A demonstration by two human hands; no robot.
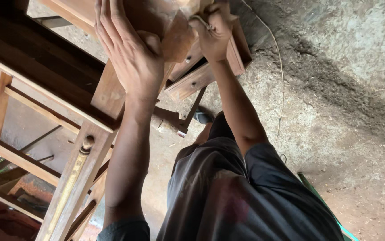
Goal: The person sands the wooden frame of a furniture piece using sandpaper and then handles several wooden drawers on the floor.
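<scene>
Sanding step, by the look: left hand lies flat, fingers spread, bracing the wood panel at the frame's top edge; right hand is clenched on a small pad. The next stroke needs steady bracing.

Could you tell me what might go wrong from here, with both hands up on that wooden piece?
The left hand lies flat on the wooden piece, so it may slip if the piece shifts. The right hand grips something small at the piece's edge; I cannot tell what it is, but the fingers there could get pinched or scraped. The cord trailing across the dirt floor beside the person might snag a foot.
</scene>
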